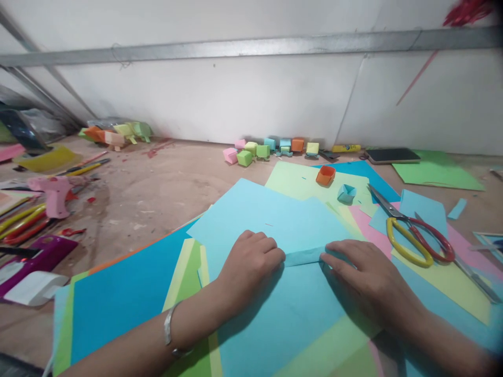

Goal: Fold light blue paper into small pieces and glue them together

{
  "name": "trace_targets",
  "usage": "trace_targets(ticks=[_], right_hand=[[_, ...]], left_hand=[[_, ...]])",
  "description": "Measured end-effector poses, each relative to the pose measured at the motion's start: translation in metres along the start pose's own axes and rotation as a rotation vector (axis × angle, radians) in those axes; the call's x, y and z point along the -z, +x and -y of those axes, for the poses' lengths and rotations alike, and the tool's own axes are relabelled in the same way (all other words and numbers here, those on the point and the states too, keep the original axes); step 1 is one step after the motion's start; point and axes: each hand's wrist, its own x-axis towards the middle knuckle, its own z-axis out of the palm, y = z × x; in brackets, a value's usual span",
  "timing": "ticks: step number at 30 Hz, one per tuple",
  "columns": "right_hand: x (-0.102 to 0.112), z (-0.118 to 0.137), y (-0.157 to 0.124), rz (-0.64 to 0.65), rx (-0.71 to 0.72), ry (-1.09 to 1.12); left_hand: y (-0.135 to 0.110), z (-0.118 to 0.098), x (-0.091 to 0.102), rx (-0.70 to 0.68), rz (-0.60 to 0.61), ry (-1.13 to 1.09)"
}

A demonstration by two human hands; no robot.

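Note:
A narrow light-blue folded paper strip (304, 256) lies across a larger light-blue sheet (275, 201), with one hand at each end of it. My left hand (253, 267), a silver bracelet on its wrist, has its fingers closed over the strip's left end. The right end is pinched between the thumb and fingers of my right hand (363, 275). Beyond the hands, an orange paper box (326, 175) and a small light-blue paper box (347, 193) sit on a pale green sheet.
Scissors (408, 230) with yellow and red handles lie on papers at right. A phone (393, 155) is behind them. Small coloured paper boxes (263, 152) line the wall. At left are a pink glue gun (55, 193) and a purple device (47, 256).

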Motion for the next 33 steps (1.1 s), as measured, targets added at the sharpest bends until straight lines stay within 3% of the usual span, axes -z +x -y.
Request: trace_targets(ticks=[4,9,20,33], right_hand=[[-0.002,0.001,0.0,0.009,-0.028,-0.075],[0.004,0.004,0.006,-0.078,0.066,-0.018],[0.004,0.007,0.002,-0.126,0.045,0.024],[0.002,0.008,0.012,-0.04,0.009,0.069]], left_hand=[[0.002,-0.002,0.002,-0.115,-0.069,0.113],[0.003,-0.004,0.006,-0.221,-0.097,0.179],[0.003,-0.004,0.004,-0.171,-0.114,0.184],[0.004,0.001,-0.001,-0.142,-0.083,0.286]])
